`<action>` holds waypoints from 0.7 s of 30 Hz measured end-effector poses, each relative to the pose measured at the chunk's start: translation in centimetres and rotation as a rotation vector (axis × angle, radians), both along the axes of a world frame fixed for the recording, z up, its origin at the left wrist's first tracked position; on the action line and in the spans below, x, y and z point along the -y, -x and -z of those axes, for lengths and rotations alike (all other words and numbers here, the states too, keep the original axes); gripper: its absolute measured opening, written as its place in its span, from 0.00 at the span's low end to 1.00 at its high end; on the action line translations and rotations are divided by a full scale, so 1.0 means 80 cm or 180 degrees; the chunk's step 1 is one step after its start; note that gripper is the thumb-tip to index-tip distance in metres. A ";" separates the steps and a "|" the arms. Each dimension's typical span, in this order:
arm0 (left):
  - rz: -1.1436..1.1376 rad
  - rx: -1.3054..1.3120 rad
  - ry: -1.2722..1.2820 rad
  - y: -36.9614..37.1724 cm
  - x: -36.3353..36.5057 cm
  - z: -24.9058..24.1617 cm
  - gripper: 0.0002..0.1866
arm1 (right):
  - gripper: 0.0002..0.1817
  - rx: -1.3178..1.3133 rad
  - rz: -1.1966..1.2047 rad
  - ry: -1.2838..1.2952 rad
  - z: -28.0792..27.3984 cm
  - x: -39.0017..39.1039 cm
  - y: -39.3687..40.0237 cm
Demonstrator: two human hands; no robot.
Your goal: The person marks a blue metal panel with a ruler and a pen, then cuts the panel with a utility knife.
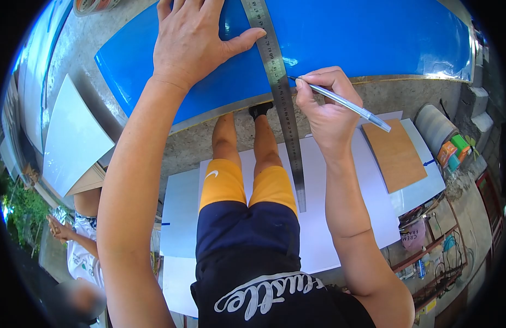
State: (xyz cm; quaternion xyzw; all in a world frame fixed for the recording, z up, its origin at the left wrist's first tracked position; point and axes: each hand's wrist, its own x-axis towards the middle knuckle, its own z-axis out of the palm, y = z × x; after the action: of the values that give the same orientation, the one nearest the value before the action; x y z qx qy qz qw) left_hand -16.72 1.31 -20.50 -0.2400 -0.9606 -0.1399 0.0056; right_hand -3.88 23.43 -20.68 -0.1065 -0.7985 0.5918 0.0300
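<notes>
A long metal ruler [280,93] lies across a glossy blue sheet [351,38] and sticks out well past the sheet's near edge. My left hand [193,41] presses flat on the sheet to the left of the ruler, fingers spread, the thumb reaching onto the ruler; its fingertips are cut off at the top. In my right hand [335,104] is a pen [351,104] with a clear barrel. The pen's tip is at the ruler's right edge, close to the sheet's near edge.
White panels [346,218] lie behind me, with a brown board [395,156] on them. More pale sheets [75,136] lean at the left. Another person [83,246] is at the lower left. A cluttered shelf [433,257] and a roll [436,126] are at the right.
</notes>
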 end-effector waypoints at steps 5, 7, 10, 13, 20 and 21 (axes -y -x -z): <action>0.0036 -0.0133 0.0093 0.000 0.002 0.006 0.51 | 0.09 0.0006 -0.0038 -0.0043 -0.001 -0.002 0.000; 0.0017 -0.0115 0.0133 -0.001 0.000 0.004 0.51 | 0.09 0.0092 0.0044 0.0170 -0.002 -0.002 -0.002; 0.0028 0.0020 0.0016 -0.001 -0.002 -0.006 0.51 | 0.08 0.0285 0.0276 0.0845 -0.007 -0.003 0.000; 0.0026 0.0027 0.0022 -0.001 -0.002 -0.005 0.51 | 0.08 0.0230 0.0188 0.0806 -0.007 -0.008 -0.003; 0.0021 -0.0044 0.0049 -0.002 -0.001 -0.001 0.52 | 0.10 -0.0031 -0.0239 0.0067 -0.004 -0.016 -0.007; 0.0021 -0.0085 0.0095 -0.001 0.001 0.004 0.52 | 0.09 -0.0042 -0.0262 0.0055 -0.005 -0.017 -0.007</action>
State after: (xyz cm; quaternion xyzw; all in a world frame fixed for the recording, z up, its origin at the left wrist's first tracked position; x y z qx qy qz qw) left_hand -16.63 1.25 -20.86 -0.2451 -0.9616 -0.1224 0.0143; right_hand -3.33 24.77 -20.31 -0.0700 -0.7968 0.6001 0.0100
